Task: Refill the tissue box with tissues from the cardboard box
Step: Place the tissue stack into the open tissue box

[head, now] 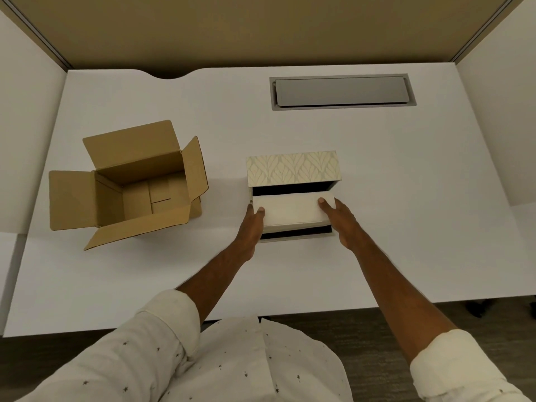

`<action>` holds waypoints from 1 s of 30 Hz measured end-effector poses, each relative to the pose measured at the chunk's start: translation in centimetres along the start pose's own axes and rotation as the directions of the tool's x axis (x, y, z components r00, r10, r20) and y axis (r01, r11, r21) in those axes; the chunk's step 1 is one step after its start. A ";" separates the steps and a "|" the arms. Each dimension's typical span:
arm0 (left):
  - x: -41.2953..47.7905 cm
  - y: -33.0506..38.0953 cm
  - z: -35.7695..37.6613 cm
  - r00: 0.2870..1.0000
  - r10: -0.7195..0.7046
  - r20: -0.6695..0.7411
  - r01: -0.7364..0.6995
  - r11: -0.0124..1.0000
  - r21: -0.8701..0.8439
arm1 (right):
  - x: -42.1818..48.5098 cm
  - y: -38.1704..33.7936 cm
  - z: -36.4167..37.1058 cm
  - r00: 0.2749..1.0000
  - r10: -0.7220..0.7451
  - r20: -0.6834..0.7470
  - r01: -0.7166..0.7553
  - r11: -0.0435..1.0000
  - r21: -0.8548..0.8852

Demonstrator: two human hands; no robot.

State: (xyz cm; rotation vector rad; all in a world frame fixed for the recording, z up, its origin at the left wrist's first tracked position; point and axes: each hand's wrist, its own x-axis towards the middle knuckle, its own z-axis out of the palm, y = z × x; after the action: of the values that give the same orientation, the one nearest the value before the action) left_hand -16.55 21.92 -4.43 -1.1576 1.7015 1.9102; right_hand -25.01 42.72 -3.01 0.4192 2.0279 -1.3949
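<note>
A leaf-patterned tissue box (293, 168) lies open on the white desk (406, 227), its dark inside showing. A white stack of tissues (290, 211) sits partly inside that opening. My left hand (251, 227) grips the stack's left end and my right hand (343, 221) grips its right end, thumbs on top. The brown cardboard box (130, 184) stands to the left with all flaps open, and I see no tissues inside it.
A grey cable hatch (342, 91) is set into the desk at the back right. White partition panels (29, 126) close in both sides. The desk's front edge runs just ahead of my body.
</note>
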 end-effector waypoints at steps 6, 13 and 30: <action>0.2 0.1 -0.1 1.000 -0.009 0.004 0.009 1.000 0.016 | 0.4 0.2 0.3 0.999 0.002 -0.040 -0.002 1.000 -0.008; -0.1 0.2 0.2 1.000 0.008 -0.009 -0.008 1.000 0.012 | 0.3 0.3 0.4 0.998 0.016 -0.054 -0.017 1.000 -0.017; -3.2 0.3 0.4 0.981 0.141 -0.132 -0.140 0.990 0.019 | -1.0 -0.2 0.7 0.952 -0.068 -0.298 0.051 0.996 -0.067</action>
State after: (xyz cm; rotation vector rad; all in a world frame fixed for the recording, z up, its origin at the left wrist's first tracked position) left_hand -14.98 23.01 -1.88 -1.2157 1.9079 1.9417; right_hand -24.20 42.09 -2.38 0.5781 2.3370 -1.3699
